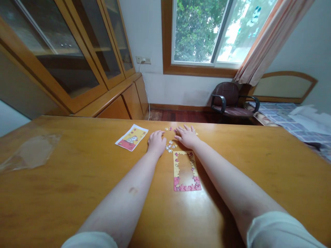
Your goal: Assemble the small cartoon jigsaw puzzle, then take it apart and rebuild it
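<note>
On the table lies a jigsaw puzzle frame (176, 172), its yellow and pink border pieces joined around a bare middle. Just beyond it is a small pile of loose puzzle pieces (170, 146), mostly white. My left hand (156, 142) rests left of this pile, fingers stretched forward on the table. Palm down to the right, my right hand (187, 136) has its fingers spread over some pieces at the far side, partly hiding them. More loose pieces (168, 128) lie between the fingertips of both hands. A picture card (131, 137) with a white cartoon figure sits left of my left hand.
A clear plastic bag (33, 151) lies at the left of the wooden table (258, 165). Past the far edge stand a brown armchair (230, 100) and a bed (284, 115). Glass-door cabinets (103, 89) line the left wall; a window (199, 34) is ahead.
</note>
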`<state>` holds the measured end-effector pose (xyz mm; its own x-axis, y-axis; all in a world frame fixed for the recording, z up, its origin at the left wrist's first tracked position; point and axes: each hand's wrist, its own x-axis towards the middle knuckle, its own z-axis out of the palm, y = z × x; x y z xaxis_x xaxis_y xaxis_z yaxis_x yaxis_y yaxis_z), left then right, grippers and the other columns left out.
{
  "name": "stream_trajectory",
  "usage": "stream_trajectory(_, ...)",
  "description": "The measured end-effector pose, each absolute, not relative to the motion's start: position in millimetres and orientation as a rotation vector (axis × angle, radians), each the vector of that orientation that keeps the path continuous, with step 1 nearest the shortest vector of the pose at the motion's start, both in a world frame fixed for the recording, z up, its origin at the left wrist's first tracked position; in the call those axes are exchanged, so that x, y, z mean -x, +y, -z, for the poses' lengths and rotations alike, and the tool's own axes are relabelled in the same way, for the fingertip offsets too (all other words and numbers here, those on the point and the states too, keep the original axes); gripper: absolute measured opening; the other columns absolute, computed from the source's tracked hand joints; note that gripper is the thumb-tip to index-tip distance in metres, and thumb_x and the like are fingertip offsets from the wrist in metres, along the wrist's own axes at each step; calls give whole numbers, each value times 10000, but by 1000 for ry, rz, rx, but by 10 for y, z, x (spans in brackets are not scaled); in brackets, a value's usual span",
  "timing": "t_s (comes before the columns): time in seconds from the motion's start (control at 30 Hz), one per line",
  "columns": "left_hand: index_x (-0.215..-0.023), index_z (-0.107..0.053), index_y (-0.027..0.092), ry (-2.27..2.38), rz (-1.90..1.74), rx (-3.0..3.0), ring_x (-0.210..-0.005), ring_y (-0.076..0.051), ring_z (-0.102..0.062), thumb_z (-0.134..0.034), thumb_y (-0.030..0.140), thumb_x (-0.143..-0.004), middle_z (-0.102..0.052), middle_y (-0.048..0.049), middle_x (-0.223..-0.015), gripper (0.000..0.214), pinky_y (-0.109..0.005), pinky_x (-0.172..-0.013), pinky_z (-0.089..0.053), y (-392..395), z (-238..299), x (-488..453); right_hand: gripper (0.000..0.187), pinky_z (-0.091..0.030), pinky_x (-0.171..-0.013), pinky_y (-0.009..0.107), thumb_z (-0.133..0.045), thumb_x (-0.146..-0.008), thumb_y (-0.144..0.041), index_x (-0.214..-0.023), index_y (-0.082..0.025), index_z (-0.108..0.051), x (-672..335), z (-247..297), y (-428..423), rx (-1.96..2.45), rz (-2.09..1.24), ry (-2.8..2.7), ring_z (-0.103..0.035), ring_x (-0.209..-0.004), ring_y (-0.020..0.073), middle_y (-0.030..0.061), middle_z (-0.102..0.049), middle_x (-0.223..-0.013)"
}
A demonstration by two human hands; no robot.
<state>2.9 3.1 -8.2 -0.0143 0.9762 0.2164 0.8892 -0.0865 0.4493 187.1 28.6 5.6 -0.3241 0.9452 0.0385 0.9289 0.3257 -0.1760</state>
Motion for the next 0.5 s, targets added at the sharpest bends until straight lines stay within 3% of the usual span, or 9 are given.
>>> stream_trajectory(0.2, -1164, -606, 207, 1981, -760, -2040, -1223, -225, -470, -423, 211, -821, -583, -41, -1284, 389, -351, -1082, -344, 31, 75, -18, 586, -105, -1112, 558, -326, -958, -509, -1368, -105, -437, -1893, -83, 136, 1739, -103, -2451, -350, -1339, 315, 180, -576, -1287)
stream_trajectory(0.33, -1124, -620, 208, 2050, -731, -2005, -1171, -241, -508, -438, 223, -814, -622, -53, -1218, 360, -367, -1047, -372, 18, 69, -31, 491, -95, -1126, 518, -304, -969, -504, -1189, -169, -588, -1785, -144, -174, 1537, -166, -2538, -486, -1235, 260, 136, -658, -1154)
stream_trajectory(0.43, -1119, -619, 201, 2108, -725, -1949, -1162, -247, -517, -436, 223, -816, -625, -67, -1207, 355, -375, -1030, -384, 5, 49, -31, 469, -92, -1139, 495, -302, -975, -484, -1221, -196, -579, -1657, -176, -183, 1388, -213, -2581, -486, -1241, 231, 108, -641, -1204)
stream_trajectory(0.5, -1125, -615, 200, 2105, -737, -1948, -1162, -246, -518, -433, 219, -818, -622, -70, -1211, 357, -374, -1028, -386, 1, 37, -24, 487, -114, -1133, 518, -311, -970, -488, -1311, -206, -514, -1577, -179, -45, 1469, -195, -2520, -412, -1309, 243, 115, -526, -1363)
